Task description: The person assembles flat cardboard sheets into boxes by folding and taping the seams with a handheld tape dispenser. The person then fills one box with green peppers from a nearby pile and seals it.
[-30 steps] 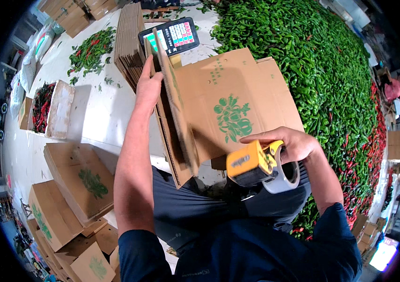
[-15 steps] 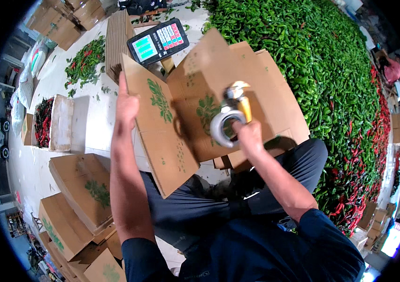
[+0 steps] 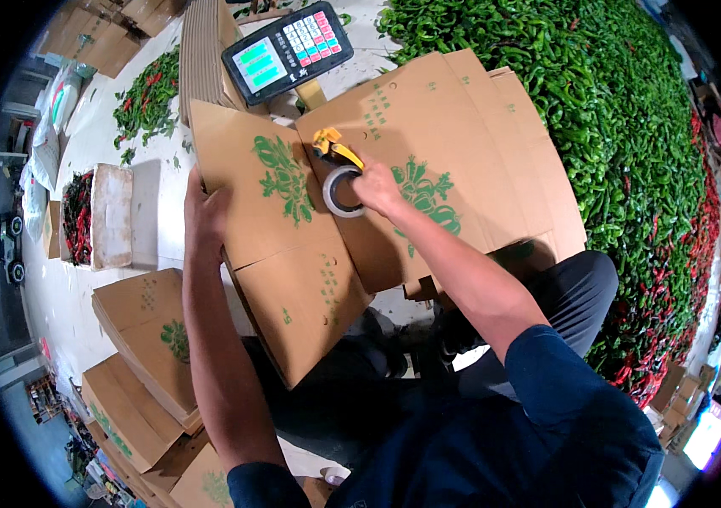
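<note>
Before me stands a partly unfolded cardboard box (image 3: 479, 144) with green vegetable prints, its left panel (image 3: 233, 195) angled toward me. My left hand (image 3: 206, 216) grips the outer left edge of that panel, with some fingers hidden behind the cardboard. In my right hand (image 3: 377, 188) is a tape dispenser (image 3: 339, 157) with a yellow handle and head. Its pale tape roll (image 3: 330, 196) hangs under the hand, over the fold between the two panels. Whether the dispenser touches the cardboard, I cannot tell.
A scale display (image 3: 287, 52) stands behind the box, beside a stack of flat cardboard (image 3: 204, 59). Green and red peppers (image 3: 623, 169) heap along the right. A white foam box (image 3: 112, 218) of dark red peppers sits left, above several folded cartons (image 3: 145, 339).
My right hand has carried the tape dispenser left and slightly up, to the fold. The left hand has shifted left and down, and the box's right part has opened out flatter.
</note>
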